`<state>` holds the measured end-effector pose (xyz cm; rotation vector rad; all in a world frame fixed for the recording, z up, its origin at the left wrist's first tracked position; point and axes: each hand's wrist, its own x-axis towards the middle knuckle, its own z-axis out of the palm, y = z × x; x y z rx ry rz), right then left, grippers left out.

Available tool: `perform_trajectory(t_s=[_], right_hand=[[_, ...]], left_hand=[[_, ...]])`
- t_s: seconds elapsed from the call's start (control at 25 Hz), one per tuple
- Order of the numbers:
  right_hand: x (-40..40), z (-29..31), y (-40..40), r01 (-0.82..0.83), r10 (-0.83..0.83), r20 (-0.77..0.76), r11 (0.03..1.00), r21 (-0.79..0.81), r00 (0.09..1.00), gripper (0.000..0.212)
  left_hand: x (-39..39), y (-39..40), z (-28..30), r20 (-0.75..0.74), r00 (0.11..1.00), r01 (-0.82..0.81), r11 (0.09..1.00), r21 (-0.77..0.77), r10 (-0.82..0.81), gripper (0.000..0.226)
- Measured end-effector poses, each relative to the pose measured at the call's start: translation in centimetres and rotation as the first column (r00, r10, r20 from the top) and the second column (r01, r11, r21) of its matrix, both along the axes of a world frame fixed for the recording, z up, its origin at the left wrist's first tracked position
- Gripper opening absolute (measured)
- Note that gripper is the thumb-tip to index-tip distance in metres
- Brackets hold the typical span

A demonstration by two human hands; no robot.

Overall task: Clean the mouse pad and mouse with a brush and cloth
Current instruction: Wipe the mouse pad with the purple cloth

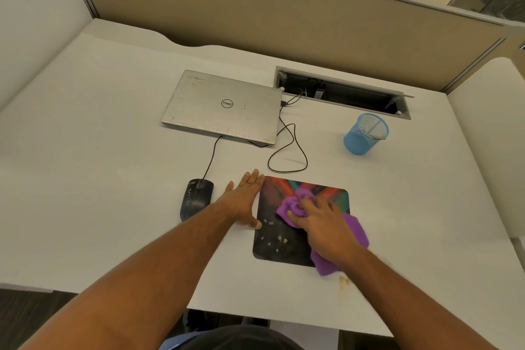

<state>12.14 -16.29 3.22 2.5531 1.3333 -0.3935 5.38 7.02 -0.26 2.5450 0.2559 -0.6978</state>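
Observation:
A dark mouse pad (275,239) with a red and teal pattern at its far end lies on the white desk, with pale specks on its near left part. My right hand (324,224) is closed on a bunched purple cloth (295,203), pressing it onto the pad's middle; the cloth trails off the pad's right edge. My left hand (245,197) lies flat and open on the desk against the pad's left edge, thumb touching it. A black wired mouse (196,202) sits to the left of that hand. A brush handle (375,135) leans inside the blue cup.
A closed silver laptop (224,106) lies at the back, with black cables (287,148) looping toward the pad. A blue mesh cup (365,133) stands at the right. Behind it is an open cable slot (341,92). A yellowish stain (344,281) marks the desk's near edge.

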Motion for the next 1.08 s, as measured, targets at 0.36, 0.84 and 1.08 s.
perform_trajectory(t_s=[0.36,0.84,1.08], right_hand=[[-2.9,-0.5,6.6,-0.071,0.072,-0.024,0.997,0.024,0.997,0.048],[-2.7,-1.0,7.6,0.116,-0.113,-0.076,0.992,0.050,0.991,0.064],[2.0,-0.6,5.7,0.289,-0.292,-0.071,0.956,-0.056,0.954,0.074]], left_hand=[[0.0,-0.3,0.2,-0.012,1.000,0.001,1.000,0.018,-0.001,0.130],[-0.1,-0.1,0.2,0.015,1.000,-0.017,1.000,-0.013,0.017,0.130],[-0.1,-0.1,0.3,0.005,1.000,-0.012,1.000,-0.014,0.012,0.129]])
